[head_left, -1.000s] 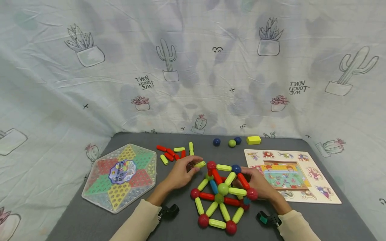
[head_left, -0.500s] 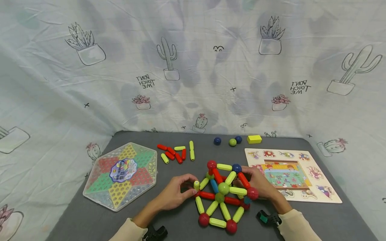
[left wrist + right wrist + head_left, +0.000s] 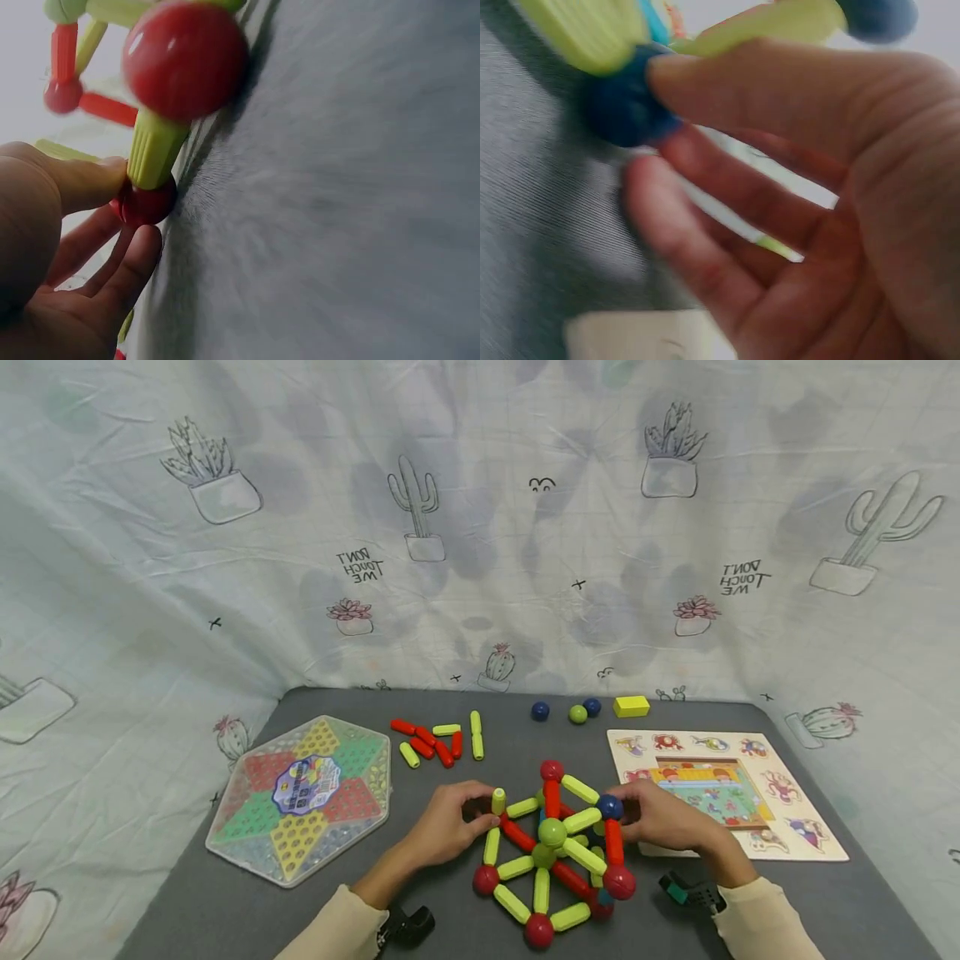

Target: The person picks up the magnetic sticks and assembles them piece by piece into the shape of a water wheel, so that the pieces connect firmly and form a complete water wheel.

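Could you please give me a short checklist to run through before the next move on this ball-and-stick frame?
1. Left hand grips a low red ball: ok.
2. Right hand grips a low blue ball: ok.
3. Upright green stick by the left hand has a ball on its top end: not ok, that end is bare.
4. Every joint of the frame is tight: cannot tell from these views.
5. Spare sticks are available: ok, red and green ones lie beyond the left hand.
6. Spare balls are available: ok, two blue and one green lie toward the back.
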`<state>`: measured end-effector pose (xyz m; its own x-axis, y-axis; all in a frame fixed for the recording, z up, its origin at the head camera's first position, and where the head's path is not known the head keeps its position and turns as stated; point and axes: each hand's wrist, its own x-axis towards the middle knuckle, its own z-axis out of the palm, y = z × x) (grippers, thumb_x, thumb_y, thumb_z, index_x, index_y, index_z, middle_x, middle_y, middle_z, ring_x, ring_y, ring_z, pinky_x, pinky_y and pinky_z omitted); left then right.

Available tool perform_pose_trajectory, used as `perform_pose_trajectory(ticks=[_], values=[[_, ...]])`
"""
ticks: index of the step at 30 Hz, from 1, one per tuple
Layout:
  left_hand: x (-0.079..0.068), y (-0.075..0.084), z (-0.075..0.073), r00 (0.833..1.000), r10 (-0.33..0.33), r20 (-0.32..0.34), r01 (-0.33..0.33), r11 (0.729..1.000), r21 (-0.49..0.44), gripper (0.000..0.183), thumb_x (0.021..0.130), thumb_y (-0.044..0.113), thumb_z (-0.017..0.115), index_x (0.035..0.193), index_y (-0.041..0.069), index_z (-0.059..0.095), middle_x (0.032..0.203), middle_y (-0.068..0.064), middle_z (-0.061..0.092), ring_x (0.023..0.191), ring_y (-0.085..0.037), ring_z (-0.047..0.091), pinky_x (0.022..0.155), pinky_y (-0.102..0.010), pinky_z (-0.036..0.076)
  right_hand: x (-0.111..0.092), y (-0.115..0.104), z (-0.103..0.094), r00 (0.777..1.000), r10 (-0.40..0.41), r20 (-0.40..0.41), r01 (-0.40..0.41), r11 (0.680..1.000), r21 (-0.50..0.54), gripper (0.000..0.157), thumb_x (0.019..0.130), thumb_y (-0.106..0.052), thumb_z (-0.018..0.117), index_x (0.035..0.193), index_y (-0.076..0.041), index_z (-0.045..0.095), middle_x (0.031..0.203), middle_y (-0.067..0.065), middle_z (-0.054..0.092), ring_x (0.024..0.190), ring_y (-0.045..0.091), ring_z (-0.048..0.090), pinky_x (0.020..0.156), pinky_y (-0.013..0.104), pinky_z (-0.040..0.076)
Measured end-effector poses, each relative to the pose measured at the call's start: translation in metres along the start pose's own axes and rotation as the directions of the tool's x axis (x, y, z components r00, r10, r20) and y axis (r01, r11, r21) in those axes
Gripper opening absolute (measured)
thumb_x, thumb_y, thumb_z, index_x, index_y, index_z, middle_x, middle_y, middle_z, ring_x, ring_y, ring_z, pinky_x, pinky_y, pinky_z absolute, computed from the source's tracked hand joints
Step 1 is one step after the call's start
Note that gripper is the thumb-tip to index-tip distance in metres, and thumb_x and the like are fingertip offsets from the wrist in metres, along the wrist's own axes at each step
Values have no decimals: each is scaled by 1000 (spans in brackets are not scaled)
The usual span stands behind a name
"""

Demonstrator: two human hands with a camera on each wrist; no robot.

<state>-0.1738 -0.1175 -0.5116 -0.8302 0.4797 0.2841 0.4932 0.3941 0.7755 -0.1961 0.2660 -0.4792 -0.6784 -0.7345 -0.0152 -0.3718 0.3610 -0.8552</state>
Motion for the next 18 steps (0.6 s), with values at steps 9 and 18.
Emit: perform_pose_trajectory(ticks=[9, 18], values=[[36, -10, 7, 999, 3, 36, -1, 998, -55, 22, 100, 8, 80, 121, 6, 81, 109, -4, 82, 93, -12, 75, 84, -25, 60, -3, -1, -6, 998, -3, 67, -1, 999, 54, 23, 95, 6, 73, 112, -8, 77, 89, 9, 71, 78, 4, 63, 72, 24, 56], [67, -13, 18, 994, -7, 110, 17, 996, -92, 26, 102, 12, 78, 127, 9, 81, 116, -2, 82, 103, -13, 75, 92, -26, 59, 11, 10, 12, 957, 51, -286, -46, 999, 25, 47, 104, -12, 76, 147, -1, 62, 135, 15, 73, 118, 13, 74, 99, 23, 59]])
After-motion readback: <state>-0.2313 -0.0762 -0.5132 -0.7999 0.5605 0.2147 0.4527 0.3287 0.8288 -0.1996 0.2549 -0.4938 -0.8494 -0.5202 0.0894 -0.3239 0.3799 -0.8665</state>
